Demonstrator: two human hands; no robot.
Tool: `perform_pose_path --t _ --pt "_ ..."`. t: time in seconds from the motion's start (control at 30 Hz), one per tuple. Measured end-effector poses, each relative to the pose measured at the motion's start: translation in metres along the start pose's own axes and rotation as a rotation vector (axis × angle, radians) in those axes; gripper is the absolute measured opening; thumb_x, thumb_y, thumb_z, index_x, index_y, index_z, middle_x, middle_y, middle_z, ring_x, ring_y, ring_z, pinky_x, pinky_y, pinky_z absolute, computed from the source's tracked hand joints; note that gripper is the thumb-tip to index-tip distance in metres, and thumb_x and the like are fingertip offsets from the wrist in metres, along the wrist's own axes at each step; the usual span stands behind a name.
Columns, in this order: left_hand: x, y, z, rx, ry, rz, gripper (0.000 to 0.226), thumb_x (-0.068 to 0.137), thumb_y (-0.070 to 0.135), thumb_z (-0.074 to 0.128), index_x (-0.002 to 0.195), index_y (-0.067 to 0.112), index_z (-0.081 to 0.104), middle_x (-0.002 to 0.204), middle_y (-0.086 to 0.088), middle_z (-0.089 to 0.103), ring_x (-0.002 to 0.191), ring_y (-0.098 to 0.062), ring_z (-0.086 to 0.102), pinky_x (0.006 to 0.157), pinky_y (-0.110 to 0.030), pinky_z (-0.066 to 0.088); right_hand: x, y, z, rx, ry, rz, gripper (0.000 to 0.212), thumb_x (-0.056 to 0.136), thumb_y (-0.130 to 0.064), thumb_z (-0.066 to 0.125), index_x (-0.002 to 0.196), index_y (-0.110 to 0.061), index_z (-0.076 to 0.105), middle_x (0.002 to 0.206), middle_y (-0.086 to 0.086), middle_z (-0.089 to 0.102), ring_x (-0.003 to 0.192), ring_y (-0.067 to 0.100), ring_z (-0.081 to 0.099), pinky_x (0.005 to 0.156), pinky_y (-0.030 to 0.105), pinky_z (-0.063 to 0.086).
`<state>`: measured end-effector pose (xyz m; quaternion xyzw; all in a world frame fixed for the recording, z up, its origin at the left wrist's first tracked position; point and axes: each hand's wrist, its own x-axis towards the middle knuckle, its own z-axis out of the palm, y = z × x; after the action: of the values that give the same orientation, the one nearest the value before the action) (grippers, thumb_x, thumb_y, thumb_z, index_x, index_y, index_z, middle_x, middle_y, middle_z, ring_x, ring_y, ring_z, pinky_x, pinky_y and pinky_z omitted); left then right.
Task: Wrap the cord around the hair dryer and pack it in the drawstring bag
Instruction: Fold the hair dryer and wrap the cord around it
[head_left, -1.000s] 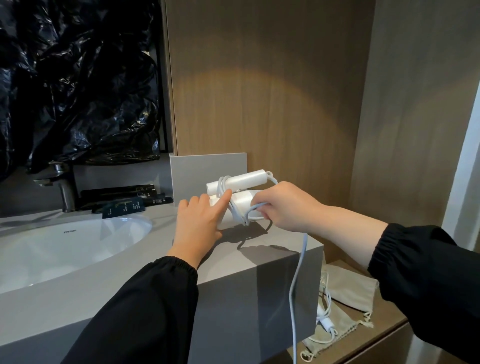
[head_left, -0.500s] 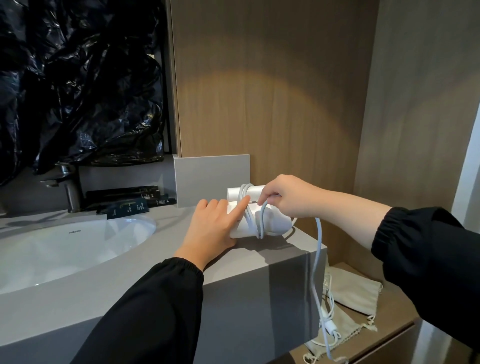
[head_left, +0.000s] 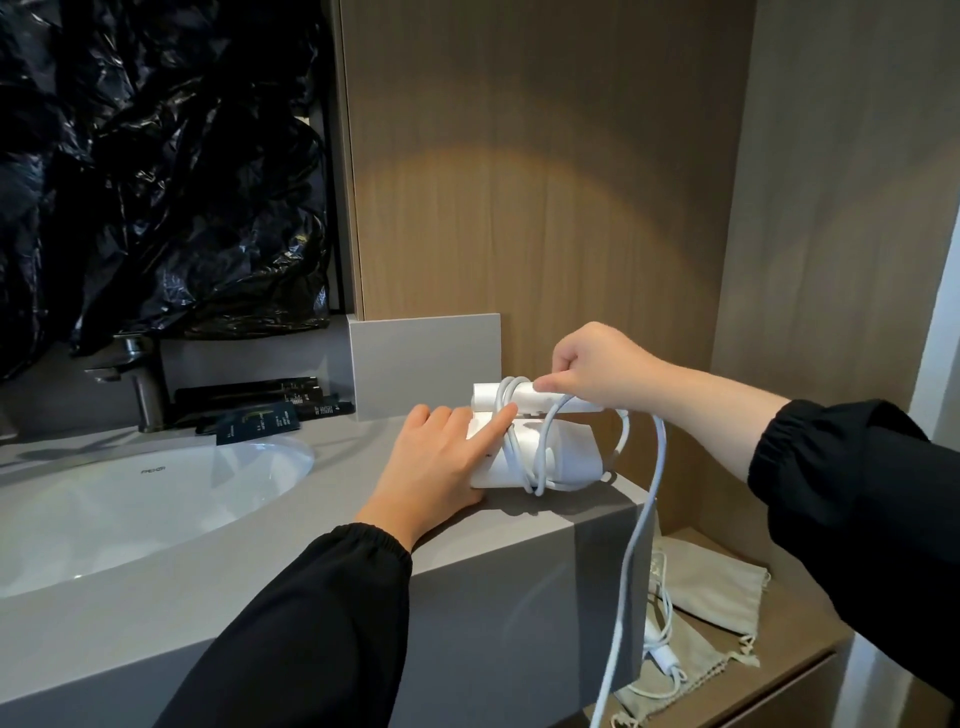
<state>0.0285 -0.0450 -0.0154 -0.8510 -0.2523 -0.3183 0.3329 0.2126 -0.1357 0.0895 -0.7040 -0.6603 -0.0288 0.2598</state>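
Mid-wrap, we'd say. The hair dryer (head_left: 571, 457) lies folded on the right end of the table (head_left: 322, 525), centre-right of frame, with a few loops of cord (head_left: 662, 452) round its body and handle. Our left hand (head_left: 441, 467) lies flat with fingers straight, pressing on the dryer's left end; its grip is released and holds nothing. Our right hand (head_left: 597, 371) has its grip clenched on the cord, pinching it on top of the handle. From there a long run of cord drops over the table edge toward the lower right. The slack and the plug (head_left: 661, 656) lie heaped there on the drawstring bag (head_left: 722, 587), which lies flat on the low shelf (head_left: 810, 639). Our judgement: wrapping is begun but well short of done, with much cord loose. The bag looks untouched, and we can't tell whether its mouth is open. Finishing the wrap, then packing the dryer, is all left.
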Motion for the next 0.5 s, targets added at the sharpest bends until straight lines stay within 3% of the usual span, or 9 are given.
perform_pose_path --t 0.07,0.13,0.17,0.23,0.3,0.43,0.5 --pt "0.0 0.0 -0.001 0.002 0.001 -0.01 0.095 0.054 0.04 0.084 0.135 0.021 0.039 0.078 -0.006 0.059 0.063 -0.026 0.051 0.059 -0.031 0.026 -0.001 0.0 -0.005 0.111 -0.177 0.046 0.032 0.09 -0.035 0.062 0.077 -0.007 0.068 0.06 0.006 0.054 0.051 0.014 0.045 0.05 0.022 0.041" --pt "-0.001 -0.003 -0.001 0.0 0.005 -0.027 0.094 0.054 0.043 0.083 0.135 0.021 0.039 0.076 -0.006 0.058 0.062 -0.025 0.05 0.059 -0.031 0.025 -0.001 0.003 -0.012 0.284 -0.306 0.057 0.02 0.094 -0.022 0.059 0.086 -0.007 0.069 0.064 0.008 0.055 0.053 0.014 0.043 0.05 0.02 0.04" --pt "-0.002 -0.004 0.0 -0.002 0.004 -0.036 0.095 0.054 0.044 0.083 0.134 0.021 0.039 0.075 -0.006 0.057 0.061 -0.025 0.049 0.058 -0.031 0.024 -0.001 0.006 -0.015 0.367 -0.348 0.05 0.014 0.094 -0.011 0.057 0.09 -0.009 0.07 0.068 0.01 0.056 0.054 0.014 0.044 0.051 0.02 0.042" --pt "-0.003 -0.007 0.001 -0.011 -0.005 -0.054 0.095 0.054 0.044 0.083 0.134 0.02 0.038 0.074 -0.006 0.057 0.06 -0.025 0.049 0.057 -0.031 0.025 -0.001 0.009 -0.017 0.406 -0.376 0.019 0.022 0.092 0.001 0.055 0.094 -0.015 0.071 0.081 0.014 0.061 0.058 0.014 0.047 0.054 0.019 0.045" --pt "-0.003 -0.009 0.002 -0.02 -0.016 -0.064 0.097 0.052 0.041 0.085 0.135 0.02 0.038 0.074 -0.006 0.056 0.061 -0.026 0.05 0.057 -0.031 0.027 -0.001 0.009 -0.015 0.323 -0.322 -0.017 0.023 0.091 0.001 0.059 0.094 -0.018 0.072 0.09 0.015 0.066 0.06 0.014 0.049 0.057 0.018 0.048" --pt "-0.003 -0.007 0.004 -0.023 -0.025 -0.03 0.095 0.055 0.042 0.083 0.136 0.022 0.037 0.076 -0.005 0.058 0.062 -0.027 0.05 0.057 -0.032 0.028 0.001 0.007 -0.009 0.168 -0.09 -0.047 0.006 0.088 -0.012 0.067 0.09 -0.014 0.072 0.075 0.004 0.069 0.058 0.013 0.057 0.055 0.021 0.052" --pt "-0.002 -0.005 0.005 -0.021 -0.014 0.0 0.091 0.058 0.04 0.08 0.136 0.023 0.037 0.078 -0.005 0.058 0.063 -0.027 0.05 0.058 -0.032 0.028 0.003 0.006 -0.005 0.073 0.035 -0.056 0.012 0.082 -0.022 0.074 0.083 -0.011 0.072 0.072 0.002 0.065 0.066 0.016 0.06 0.06 0.027 0.054"
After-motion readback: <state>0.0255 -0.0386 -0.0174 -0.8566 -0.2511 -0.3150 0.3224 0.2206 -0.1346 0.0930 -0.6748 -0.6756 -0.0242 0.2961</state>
